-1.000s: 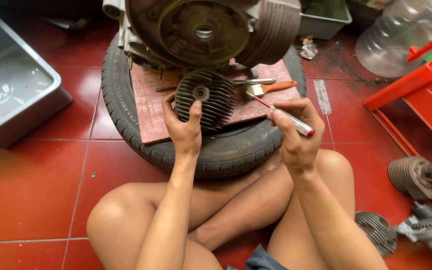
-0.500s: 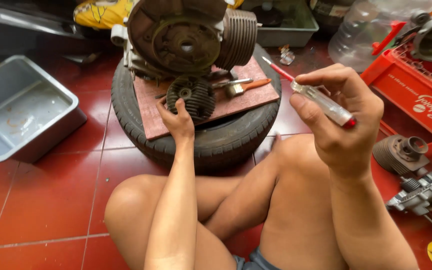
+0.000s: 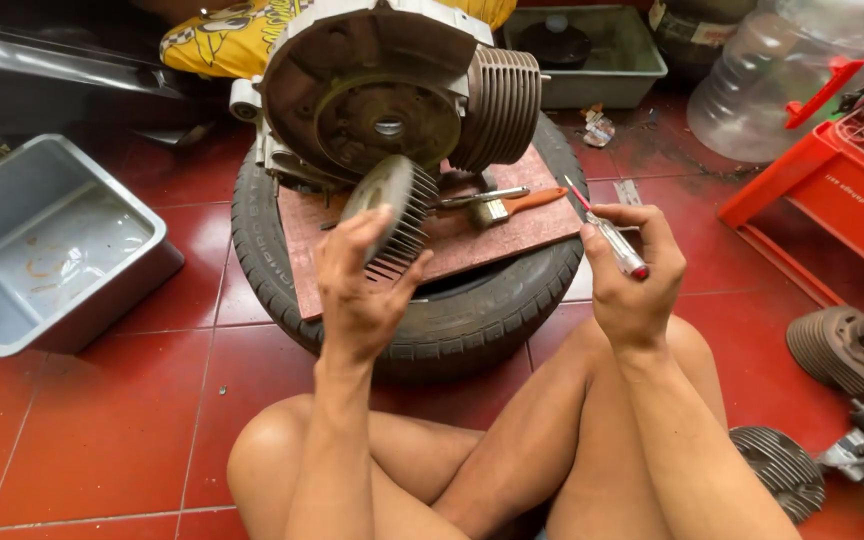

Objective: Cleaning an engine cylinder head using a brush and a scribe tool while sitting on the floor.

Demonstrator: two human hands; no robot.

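Cylinder head (image 3: 397, 215), round, grey, deeply finned, now lifted clear of the red board (image 3: 512, 232) where it lay flat a second ago; tilted on edge so the fins face right and the smooth dished back faces the camera, dull metal with grime between the fins. Largest first: black tyre (image 3: 452, 320) on the red tile floor, red board across its top, and the big engine case (image 3: 372, 95) with its finned cylinder (image 3: 500, 105) standing at the back of that board. Head hangs in the air in front of the case, above the board's near-left part, not touching either. Left hand (image 3: 357, 290) closed around its lower rim, thumb on the near face, fingers behind. Right hand (image 3: 632, 280) has come back down from its raised spot half a second ago and sits right of the tyre, loosely curled around a red-handled screwdriver (image 3: 612, 240), tip pointing up-left toward the board, not touching the head. Lift means the head is free of the board and being turned over for a look or for scraping, as I judge it. Paintbrush (image 3: 512, 207) and a metal tool (image 3: 477, 197) lie on the board behind. Grey tub (image 3: 12, 300) far left, red crate (image 3: 832, 190) far right.
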